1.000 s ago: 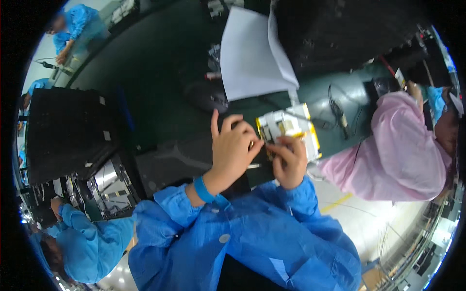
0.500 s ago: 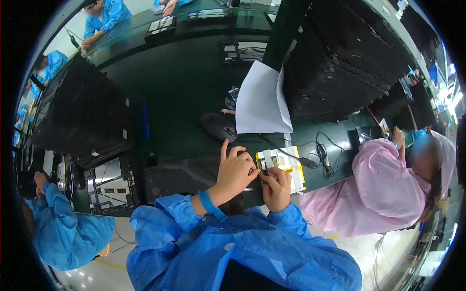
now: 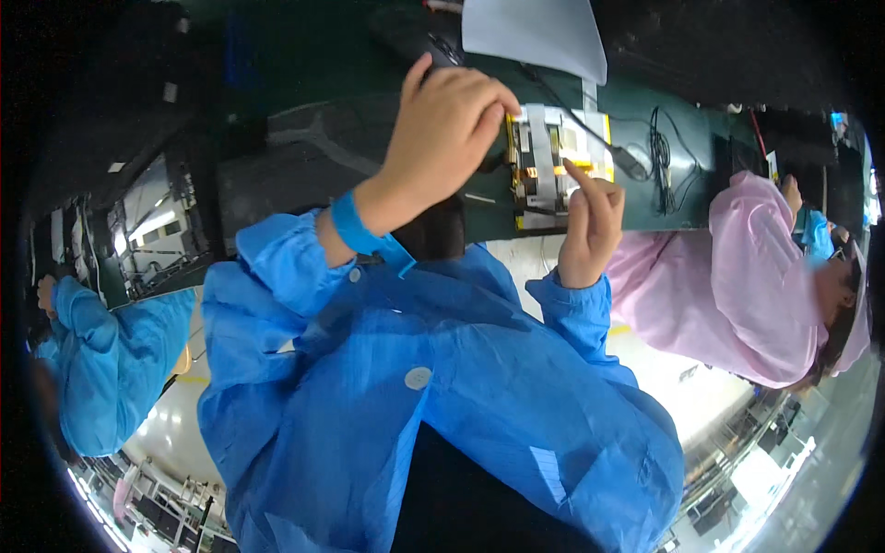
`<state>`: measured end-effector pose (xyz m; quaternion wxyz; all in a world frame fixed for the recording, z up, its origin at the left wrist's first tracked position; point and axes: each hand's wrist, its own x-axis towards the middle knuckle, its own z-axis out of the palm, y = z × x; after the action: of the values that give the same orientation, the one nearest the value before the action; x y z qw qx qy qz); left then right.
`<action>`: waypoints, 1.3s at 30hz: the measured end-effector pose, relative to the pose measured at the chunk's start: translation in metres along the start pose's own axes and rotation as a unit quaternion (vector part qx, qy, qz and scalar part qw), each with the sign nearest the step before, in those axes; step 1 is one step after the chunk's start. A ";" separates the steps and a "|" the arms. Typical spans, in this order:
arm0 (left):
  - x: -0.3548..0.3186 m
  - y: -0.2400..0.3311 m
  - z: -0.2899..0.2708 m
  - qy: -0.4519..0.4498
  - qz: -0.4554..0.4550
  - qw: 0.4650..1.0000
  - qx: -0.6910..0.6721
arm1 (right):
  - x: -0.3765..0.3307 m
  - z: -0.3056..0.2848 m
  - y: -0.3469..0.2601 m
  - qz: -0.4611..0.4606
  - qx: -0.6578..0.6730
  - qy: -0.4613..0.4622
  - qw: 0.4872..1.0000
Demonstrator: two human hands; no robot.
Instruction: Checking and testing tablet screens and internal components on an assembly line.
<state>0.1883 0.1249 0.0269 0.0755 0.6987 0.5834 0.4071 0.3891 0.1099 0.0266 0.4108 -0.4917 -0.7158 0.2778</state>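
A flat electronic assembly (image 3: 575,140) with yellow edges, white panels and a grey tape strip lies on the green bench. My left hand (image 3: 438,138), with a blue wrist strap, hovers left of it. Its fingers are partly spread, one raised, and the index fingertip is near the assembly's upper left corner. I see nothing held there, though part of the palm side is hidden. At the assembly's lower right is my right hand (image 3: 592,221). Its index finger points onto the board, touching or just above it, and the other fingers curl loosely.
A white paper sheet (image 3: 535,37) lies beyond the assembly. To the right are a cable connector (image 3: 631,161) and a coiled black cable (image 3: 661,161). Dark sheet material (image 3: 313,157) covers the bench at left. Co-workers sit on both sides, in pink (image 3: 737,276) and blue (image 3: 120,359).
The view has tilted downward. My hands, formerly together at the assembly's left edge, have parted: the left is raised off it, and the right has moved to its lower right with the index finger extended.
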 end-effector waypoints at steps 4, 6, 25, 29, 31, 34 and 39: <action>0.005 0.009 -0.004 0.008 0.027 0.994 -0.105 | -0.007 -0.007 -0.001 0.071 0.110 0.041 0.991; 0.003 0.029 -0.011 -0.098 0.000 0.978 -0.184 | -0.006 -0.005 -0.013 0.114 0.269 0.048 0.955; 0.007 0.035 0.003 -0.114 0.164 0.977 0.067 | 0.014 0.012 -0.002 0.117 0.230 -0.067 0.964; 0.004 0.030 0.006 -0.121 0.175 0.973 0.090 | 0.017 0.015 0.001 0.132 0.272 -0.062 0.951; 0.003 0.030 0.008 -0.127 0.159 0.974 0.100 | 0.019 0.012 -0.001 0.135 0.281 -0.056 0.949; 0.005 0.028 0.008 -0.126 0.134 0.972 0.145 | 0.022 0.008 0.006 0.085 0.075 -0.044 0.993; 0.011 0.041 0.009 -0.174 0.067 0.965 0.185 | 0.015 0.009 0.022 0.074 0.056 -0.018 0.995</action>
<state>0.2247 0.1254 0.0505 0.0177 0.7980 0.5785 0.1680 0.3890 0.1314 0.0092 0.4033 -0.5146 -0.6676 0.3562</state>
